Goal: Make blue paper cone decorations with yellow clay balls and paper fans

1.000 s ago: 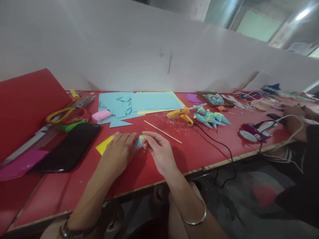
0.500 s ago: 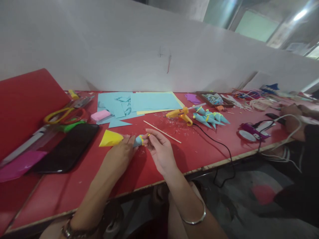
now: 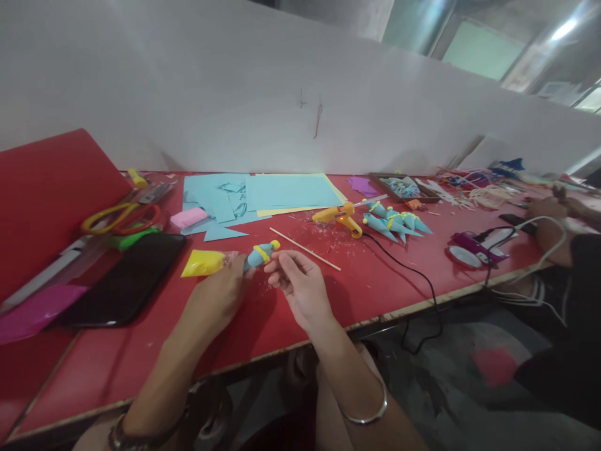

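A small blue paper cone [image 3: 255, 257] is held over the red table [image 3: 370, 294], in front of the person and between the 2 hands. One end is gripped by the left hand [image 3: 223, 288], whose fingers are closed on it; the rest is left exposed, tilted up towards the right. The cone is ringed by 1 yellow band [image 3: 263, 253], and its exposed end is topped with a yellow ball [image 3: 275, 244]. The covered end appears to be the narrower one, though it is hidden behind the fingers. The right hand [image 3: 300, 287] is held just beside the band, its fingers curled and the thumb near them; whether anything is pinched there cannot be told.

The left hand is flanked by a yellow packet [image 3: 201, 263], with a black phone-like slab [image 3: 134, 282] set farther left. Beyond the ball, a thin stick [image 3: 305, 248] is laid slantwise. A yellow glue gun [image 3: 335, 215] is placed farther back to the right, beside a cluster of blue cones [image 3: 397, 224]. Open red surface is left between the right hand and the black cord [image 3: 408, 266]; the table's front edge is crossed by both forearms.
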`<state>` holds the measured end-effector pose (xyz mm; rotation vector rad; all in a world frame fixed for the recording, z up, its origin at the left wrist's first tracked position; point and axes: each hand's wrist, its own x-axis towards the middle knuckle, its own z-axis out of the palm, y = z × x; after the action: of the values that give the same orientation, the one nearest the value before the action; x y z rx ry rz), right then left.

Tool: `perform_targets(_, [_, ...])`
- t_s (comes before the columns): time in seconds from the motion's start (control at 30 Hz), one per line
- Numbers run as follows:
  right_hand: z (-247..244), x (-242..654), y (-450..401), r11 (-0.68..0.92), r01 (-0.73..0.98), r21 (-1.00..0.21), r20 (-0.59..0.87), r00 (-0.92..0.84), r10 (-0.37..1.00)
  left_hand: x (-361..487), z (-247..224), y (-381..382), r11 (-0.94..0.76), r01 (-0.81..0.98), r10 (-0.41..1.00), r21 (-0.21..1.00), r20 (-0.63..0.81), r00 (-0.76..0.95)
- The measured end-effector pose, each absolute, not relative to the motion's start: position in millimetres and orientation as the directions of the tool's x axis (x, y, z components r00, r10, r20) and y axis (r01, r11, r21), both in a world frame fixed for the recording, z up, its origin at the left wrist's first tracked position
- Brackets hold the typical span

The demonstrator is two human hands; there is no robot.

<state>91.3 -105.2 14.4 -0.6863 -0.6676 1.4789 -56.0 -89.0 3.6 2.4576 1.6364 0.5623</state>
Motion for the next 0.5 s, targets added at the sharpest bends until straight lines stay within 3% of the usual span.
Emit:
perform_targets(0.1, [14,91,-105,0.001,-0.633,-0.774,-0.004,0.007,1.0,-51,16,-92,-0.248,0.873,0.968,0.42,0.142,0.206])
perform_targets(0.2, [12,92,-104,0.031,-0.629,-0.777,0.008,0.04,0.999,-47,21,-91,-0.188,0.769,0.979,0.611,0.179,0.097])
perform_targets(0.27, [11,92,-103,0.072,-0.62,-0.782,0.03,0.078,0.996,-45,23,-91,-0.177,0.602,0.981,0.778,0.188,0.045])
perform_targets(0.37, [11,93,-102,0.122,-0.596,-0.794,0.057,0.126,0.99,-42,27,-92,-0.043,0.249,0.999,0.968,0.039,0.024])
perform_targets(0.5, [13,94,-103,0.112,-0.578,-0.808,0.052,0.119,0.991,-37,35,-96,0.126,-0.11,0.985,0.986,-0.111,0.134])
